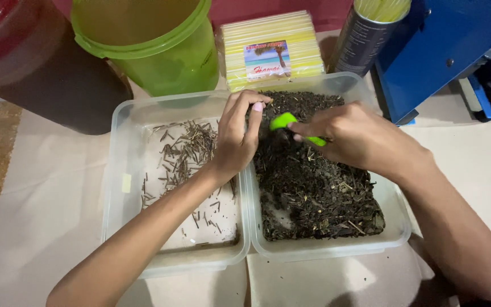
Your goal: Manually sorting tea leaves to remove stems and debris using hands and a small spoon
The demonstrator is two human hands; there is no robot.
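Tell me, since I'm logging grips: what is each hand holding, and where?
The right hand pinches a small green scoop by its handle. The left hand reaches into the dried leaves; whether it holds anything cannot be told.

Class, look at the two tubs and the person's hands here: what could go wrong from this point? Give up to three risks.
1. The right hand works a green scoop in the heaped leaf tub; leaves could spill over its rim.
2. The left hand reaches across the wall shared with the stem tub, so leaves might drop among the sorted stems.
3. The straw pack stands right behind the tubs and could be knocked.
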